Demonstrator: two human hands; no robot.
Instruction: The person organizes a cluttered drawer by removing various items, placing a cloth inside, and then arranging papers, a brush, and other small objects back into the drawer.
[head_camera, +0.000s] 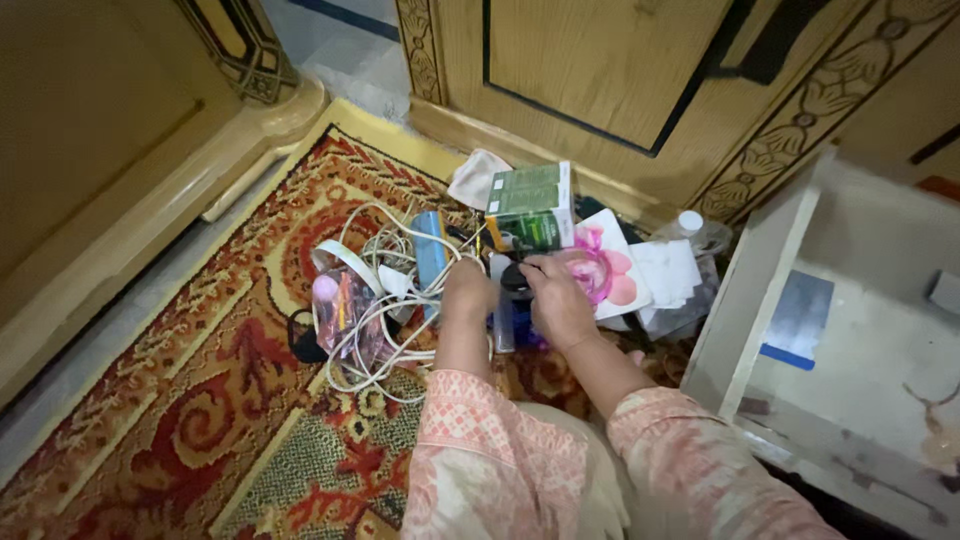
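Left hand (468, 288) curled in a fist beside tangled white cables (375, 300), right hand (555, 300) pinching a small dark object (514, 280) on the patterned rug (200, 400)

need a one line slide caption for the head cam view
Both hands, left hand and right hand, sort through a pile of white cables and small boxes on a patterned rug.
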